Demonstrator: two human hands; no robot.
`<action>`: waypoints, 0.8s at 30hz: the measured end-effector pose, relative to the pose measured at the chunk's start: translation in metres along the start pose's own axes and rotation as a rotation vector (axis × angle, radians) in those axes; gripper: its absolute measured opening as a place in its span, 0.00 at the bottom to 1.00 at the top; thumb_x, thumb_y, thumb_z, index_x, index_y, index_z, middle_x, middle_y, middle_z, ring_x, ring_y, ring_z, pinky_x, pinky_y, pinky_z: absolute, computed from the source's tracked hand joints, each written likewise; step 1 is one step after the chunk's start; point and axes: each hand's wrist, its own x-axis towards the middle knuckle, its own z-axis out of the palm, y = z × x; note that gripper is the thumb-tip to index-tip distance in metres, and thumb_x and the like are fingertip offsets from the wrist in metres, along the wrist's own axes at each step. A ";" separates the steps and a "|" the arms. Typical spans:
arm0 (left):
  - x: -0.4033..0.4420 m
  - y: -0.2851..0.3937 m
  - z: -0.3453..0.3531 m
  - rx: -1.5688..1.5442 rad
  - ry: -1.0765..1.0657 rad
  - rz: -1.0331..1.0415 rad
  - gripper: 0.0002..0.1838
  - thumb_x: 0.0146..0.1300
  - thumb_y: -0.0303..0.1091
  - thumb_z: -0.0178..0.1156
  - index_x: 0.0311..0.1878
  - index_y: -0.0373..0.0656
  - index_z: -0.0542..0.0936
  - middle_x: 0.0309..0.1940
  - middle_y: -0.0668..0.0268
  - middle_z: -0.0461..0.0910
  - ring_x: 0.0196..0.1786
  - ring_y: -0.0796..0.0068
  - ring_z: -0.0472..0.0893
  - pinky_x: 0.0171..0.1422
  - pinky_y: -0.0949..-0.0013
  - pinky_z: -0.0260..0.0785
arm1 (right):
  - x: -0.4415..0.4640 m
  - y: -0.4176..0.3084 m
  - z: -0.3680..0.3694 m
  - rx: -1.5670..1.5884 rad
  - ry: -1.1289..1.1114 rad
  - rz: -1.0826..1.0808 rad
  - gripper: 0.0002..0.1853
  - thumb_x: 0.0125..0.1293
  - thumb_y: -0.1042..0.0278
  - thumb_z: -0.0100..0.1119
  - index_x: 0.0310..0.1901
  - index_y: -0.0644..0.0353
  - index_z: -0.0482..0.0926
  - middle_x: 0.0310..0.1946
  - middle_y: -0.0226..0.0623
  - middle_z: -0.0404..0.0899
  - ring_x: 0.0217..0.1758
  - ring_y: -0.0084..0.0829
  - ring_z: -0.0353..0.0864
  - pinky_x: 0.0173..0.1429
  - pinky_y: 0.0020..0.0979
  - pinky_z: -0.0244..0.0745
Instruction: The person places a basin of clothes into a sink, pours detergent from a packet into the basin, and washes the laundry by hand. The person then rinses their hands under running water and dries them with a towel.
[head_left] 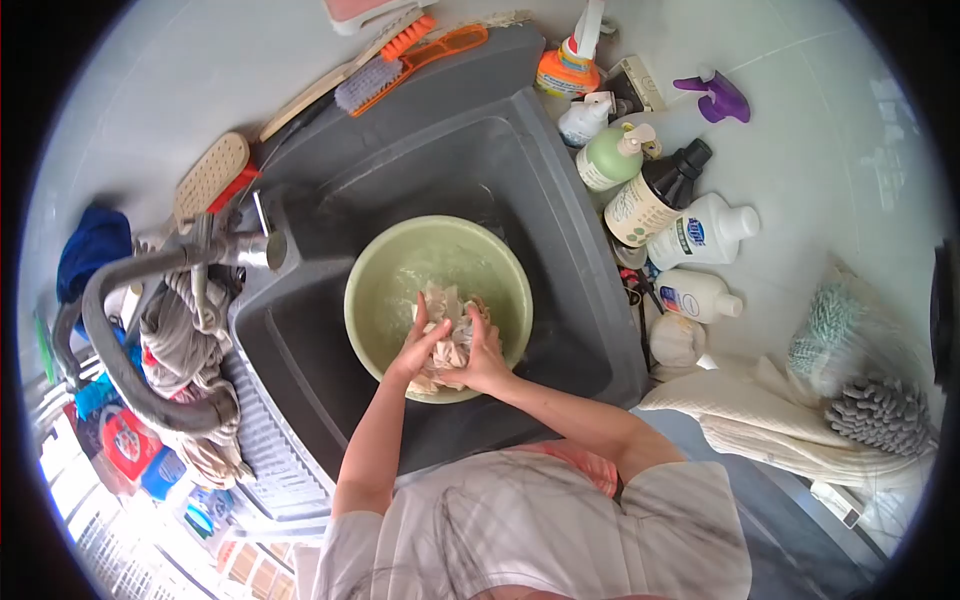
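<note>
The pale beige-pink cloth (453,349) is located inside the round, pale green basin (385,270), toward the side nearest the person. It is bunched into a crumpled mass. Clear water (440,262) with a rippled surface lies in the basin.

The left hand (422,348) is partly closed, with the fingers bent around the left side of the cloth and the thumb set across it. The right hand (482,357) is likewise partly closed and grips the opposite side, with the thumb directed toward the left hand. The cloth is held between both hands; the fingertips are partly hidden in its folds.

The basin rests within the dark grey sink (590,340). A ribbed washboard surface (290,440) adjoins the sink on the left. A curved metal faucet (98,305) stands beyond this surface, well apart from the hands.

Along the right edge of the sink, a row of containers includes an orange spray bottle (567,74), a light green pump bottle (607,160) and a dark bottle with a cream label (645,205). An orange-handled scrub brush (374,91) lies at the far rim.
</note>
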 end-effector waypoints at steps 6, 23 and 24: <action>0.016 -0.017 0.040 0.812 0.054 -0.012 0.68 0.36 0.75 0.67 0.75 0.42 0.51 0.70 0.33 0.50 0.74 0.38 0.53 0.75 0.52 0.49 | -0.016 0.067 -0.061 -0.175 -0.166 -0.085 0.48 0.46 0.63 0.77 0.67 0.62 0.60 0.64 0.52 0.58 0.65 0.51 0.63 0.60 0.40 0.70; -0.020 -0.026 0.025 0.677 -0.081 0.528 0.66 0.34 0.63 0.74 0.76 0.50 0.51 0.74 0.45 0.47 0.73 0.45 0.57 0.76 0.53 0.51 | -0.048 0.028 -0.053 0.214 0.115 0.220 0.16 0.61 0.71 0.63 0.47 0.67 0.70 0.34 0.41 0.80 0.27 0.30 0.83 0.26 0.28 0.83; -0.024 -0.015 0.027 0.674 -0.074 0.534 0.66 0.34 0.63 0.74 0.76 0.50 0.51 0.74 0.45 0.47 0.73 0.45 0.57 0.76 0.53 0.51 | -0.047 0.017 -0.057 0.223 0.121 0.148 0.15 0.61 0.72 0.62 0.47 0.67 0.70 0.32 0.40 0.80 0.25 0.29 0.82 0.25 0.28 0.81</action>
